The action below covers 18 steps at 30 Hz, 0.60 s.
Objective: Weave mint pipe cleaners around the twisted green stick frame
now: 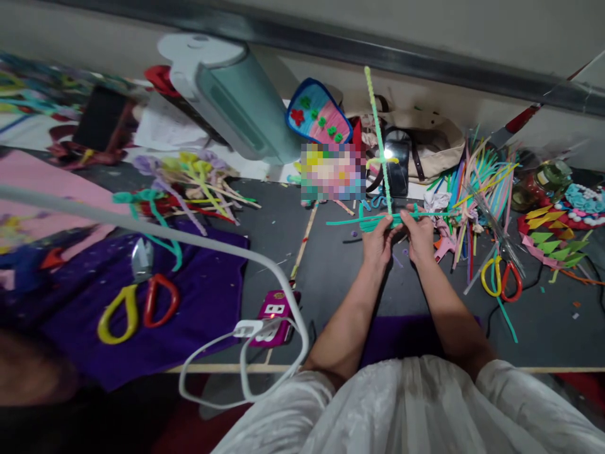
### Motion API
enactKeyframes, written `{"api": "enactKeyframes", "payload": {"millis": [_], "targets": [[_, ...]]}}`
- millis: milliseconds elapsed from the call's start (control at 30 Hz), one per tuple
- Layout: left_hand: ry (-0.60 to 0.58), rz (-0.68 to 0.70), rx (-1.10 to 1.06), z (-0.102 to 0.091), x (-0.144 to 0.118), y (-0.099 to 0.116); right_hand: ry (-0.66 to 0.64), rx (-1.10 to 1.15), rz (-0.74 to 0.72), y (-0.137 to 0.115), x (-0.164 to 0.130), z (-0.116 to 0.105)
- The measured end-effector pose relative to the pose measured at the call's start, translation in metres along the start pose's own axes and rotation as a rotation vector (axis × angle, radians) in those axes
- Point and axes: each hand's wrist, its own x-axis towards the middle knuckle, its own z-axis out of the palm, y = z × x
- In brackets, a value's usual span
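Observation:
Both hands work at a craft piece of fuzzy green pipe cleaners (378, 132). Its twisted pale green stem stands up, with a short yellow crosspiece partway along. Low on the stem, a teal pipe cleaner (343, 222) runs sideways past both hands. My left hand (378, 244) pinches the base of the stem, next to a teal coiled part (368, 222). Close by on the right, my right hand (420, 238) has its thumb and finger closed on the teal strand. The fingertips partly hide where the strands meet.
Scissors with yellow and red handles (501, 277) lie at right, below bundled pipe cleaners (494, 173). Larger scissors (140, 252) rest on purple cloth (208, 284). A white cable (278, 271) arches near a purple power strip (274, 315). Behind stand a teal container (250, 101) and a beige bag (439, 135).

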Motion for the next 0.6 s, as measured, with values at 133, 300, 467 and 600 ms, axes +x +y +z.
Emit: {"api": "enactKeyframes", "payload": {"millis": [133,300,467,600], "targets": [[0.001,-0.01,0.003,0.0,-0.001,-0.002,0.026,0.021,0.017,-0.001,-0.001,0.0],[-0.028,-0.014,0.019,-0.003,0.0,-0.005,0.058,0.056,0.007,-0.004,0.0,0.002],[-0.003,-0.017,-0.023,-0.005,0.003,-0.008,0.067,0.011,-0.025,-0.004,0.0,0.001],[0.039,-0.022,-0.042,-0.006,0.003,-0.013,0.098,0.009,-0.064,-0.003,0.0,0.002]]}}
